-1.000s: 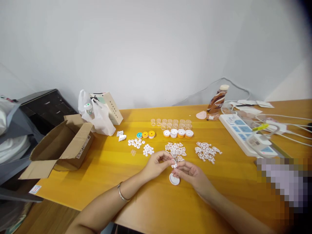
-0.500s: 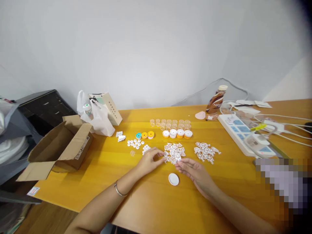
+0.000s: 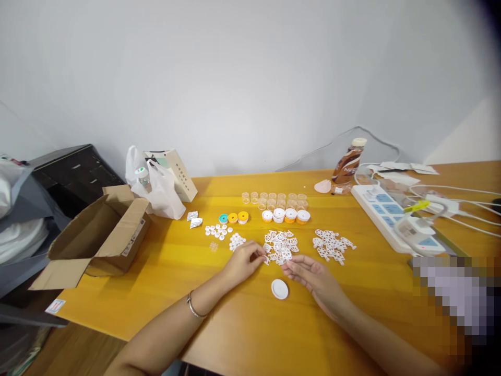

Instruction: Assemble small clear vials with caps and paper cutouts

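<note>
My right hand (image 3: 309, 274) pinches a small white openwork plastic piece (image 3: 287, 254) between thumb and fingertips. Just left of it, my left hand (image 3: 245, 262) has its thumb and index finger closed on another white openwork plastic piece (image 3: 266, 259), at the edge of a loose pile of such pieces (image 3: 279, 240). A second pile (image 3: 332, 245) lies farther right. Below the hands, a round white disc (image 3: 279, 289) rests on the table. Small white round caps (image 3: 237, 241) are heaped beyond my left hand.
Behind the piles stand white-topped round parts (image 3: 290, 215), orange and teal ones (image 3: 233, 218) and clear rings (image 3: 281, 198). An open cardboard box (image 3: 117, 235) and plastic bag (image 3: 166, 193) are at left. A power strip (image 3: 395, 222) with cables and a brown bottle (image 3: 348, 164) are at right.
My left thumb and index finger have closed together at the pile's near-left edge, on a white piece. My right hand keeps its piece in nearly the same place. The view has shifted slightly.
</note>
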A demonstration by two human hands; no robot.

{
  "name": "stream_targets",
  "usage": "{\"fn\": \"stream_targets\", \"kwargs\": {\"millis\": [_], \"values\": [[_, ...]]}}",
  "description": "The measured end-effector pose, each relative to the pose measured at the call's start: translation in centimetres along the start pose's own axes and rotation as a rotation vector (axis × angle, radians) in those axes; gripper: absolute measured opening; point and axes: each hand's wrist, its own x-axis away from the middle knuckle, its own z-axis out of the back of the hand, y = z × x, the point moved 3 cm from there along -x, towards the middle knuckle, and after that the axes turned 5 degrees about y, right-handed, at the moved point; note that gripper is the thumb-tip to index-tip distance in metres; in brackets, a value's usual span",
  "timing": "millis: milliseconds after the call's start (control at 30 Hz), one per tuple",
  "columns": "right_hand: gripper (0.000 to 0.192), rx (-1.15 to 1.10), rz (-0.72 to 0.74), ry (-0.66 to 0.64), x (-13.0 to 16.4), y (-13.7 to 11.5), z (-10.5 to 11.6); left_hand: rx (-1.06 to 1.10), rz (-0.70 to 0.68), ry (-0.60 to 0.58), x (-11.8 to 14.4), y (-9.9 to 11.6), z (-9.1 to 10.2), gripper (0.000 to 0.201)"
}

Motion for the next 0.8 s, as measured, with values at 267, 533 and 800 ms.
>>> {"fn": "stream_targets", "kwargs": {"millis": [267,533,800], "values": [[0.028,0.004,-0.011,-0.027,0.08,-0.07,-0.06,0.098,-0.036,0.101,0.33,0.72,0.82,0.013],[0.027,-0.039,-0.04,-0.037,0.05,-0.05,-0.11,0.24,-0.104,0.078,0.11,0.79,0.61,0.021],[0.029,0.011,-0.025,-0.033,0.1,-0.15,-0.15,0.356,-0.016,0.073,-0.13,0.6,0.42,0.017]]}}
